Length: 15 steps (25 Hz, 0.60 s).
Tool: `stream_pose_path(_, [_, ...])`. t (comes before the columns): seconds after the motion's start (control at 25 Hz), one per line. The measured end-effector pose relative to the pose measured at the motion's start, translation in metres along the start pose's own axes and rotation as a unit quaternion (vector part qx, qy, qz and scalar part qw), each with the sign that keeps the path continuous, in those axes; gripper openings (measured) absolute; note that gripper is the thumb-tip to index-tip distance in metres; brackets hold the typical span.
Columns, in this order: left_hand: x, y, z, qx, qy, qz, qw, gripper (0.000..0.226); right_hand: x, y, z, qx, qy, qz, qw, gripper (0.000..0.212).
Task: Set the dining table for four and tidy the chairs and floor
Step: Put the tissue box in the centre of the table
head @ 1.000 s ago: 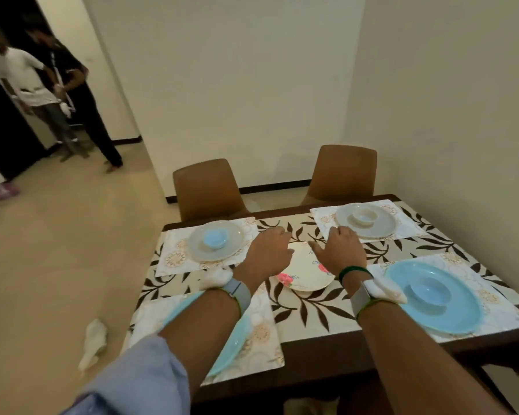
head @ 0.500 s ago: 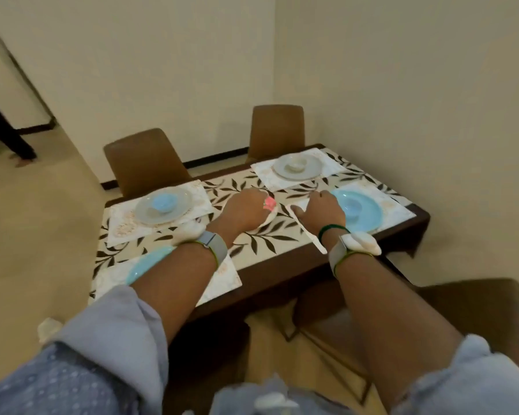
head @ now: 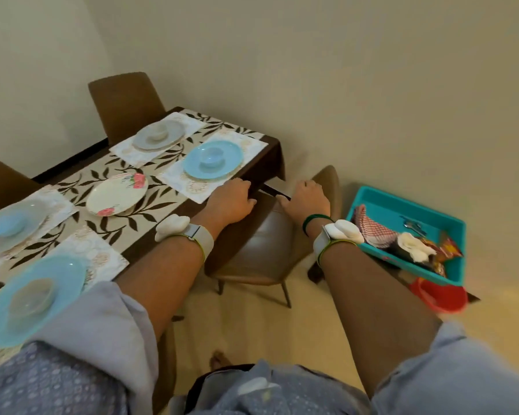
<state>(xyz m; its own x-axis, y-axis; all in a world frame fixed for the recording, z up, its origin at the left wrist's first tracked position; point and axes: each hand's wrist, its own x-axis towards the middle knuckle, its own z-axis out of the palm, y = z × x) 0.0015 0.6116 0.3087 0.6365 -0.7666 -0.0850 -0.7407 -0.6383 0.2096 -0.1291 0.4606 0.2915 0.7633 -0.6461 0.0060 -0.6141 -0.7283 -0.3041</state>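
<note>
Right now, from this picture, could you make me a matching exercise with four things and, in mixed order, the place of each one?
Things:
1 floral plate
2 checked cloth
3 red bowl
4 far blue plate

Places:
A on a white placemat
B straight on the leaf runner
C inside the teal bin
D just outside the teal bin

Pairs: 1-B, 2-C, 3-D, 4-A

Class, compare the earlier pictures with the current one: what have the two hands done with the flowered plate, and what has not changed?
Both hands let go of the flowered plate, which now lies on the table's middle, and moved right: left hand to the table edge, right hand over the chair. The four place settings stayed put.
</note>
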Motion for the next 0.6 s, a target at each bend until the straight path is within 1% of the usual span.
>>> stream_pose_path(0.16, [0.012, 0.1, 0.037, -0.017, -0.015, 0.068, 0.997, 0.051, -0.031, 0.095, -0.01, -0.008, 0.016, 0.084, 0.996, 0.069])
stream_pose_path(0.28, [0.026, 0.146, 0.06, -0.015, -0.045, 0.105, 0.993, 0.054, -0.047, 0.142, -0.009, 0.009, 0.012, 0.13, 0.991, 0.073])
stream_pose_path(0.4, [0.057, 0.199, 0.084, -0.007, -0.07, 0.169, 0.983, 0.041, -0.055, 0.198, -0.007, 0.019, 0.023, 0.196, 0.98, 0.072])
stream_pose_path(0.52, [0.092, 0.245, 0.111, -0.017, -0.101, 0.216, 0.971, 0.046, -0.05, 0.251, -0.001, 0.006, 0.009, 0.251, 0.968, 0.068])
stream_pose_path(0.6, [0.121, 0.27, 0.133, -0.024, -0.119, 0.246, 0.962, 0.045, -0.041, 0.282, 0.001, -0.001, 0.002, 0.281, 0.96, 0.068])
